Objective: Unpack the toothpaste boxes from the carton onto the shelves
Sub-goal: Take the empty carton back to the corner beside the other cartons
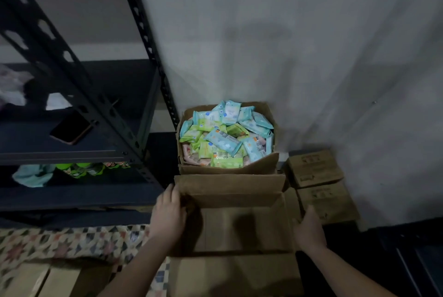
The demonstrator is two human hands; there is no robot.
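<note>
A: So, how is the carton (239, 227) looking from the head view?

B: It is sitting open on the floor in front of the person, and I am seeing only bare cardboard inside it. No toothpaste boxes are showing in it.

A: And the hands?

B: The left hand (169, 215) is gripping the carton's left wall, fingers curling over the rim. The right hand (309, 230) is pressing against the outside of the right wall; its fingers are looking fairly straight, though I cannot tell whether any are hooking round the edge.

A: Are the toothpaste boxes sitting on the shelves (72, 153) then?

B: I cannot tell. The shelves are standing to the left, carrying a phone (70, 129), some cloth and some green packets (81, 169) lower down, all too blurred to name.

A: So where is the task standing?

B: Judging by the bare carton, the unpacking is looking close to finished, or done. What may be remaining is moving the carton aside.

A: Anything else nearby?

B: Another carton of pouches (226, 132) is standing just behind, and small brown boxes (316, 168) are lying to the right.
</note>
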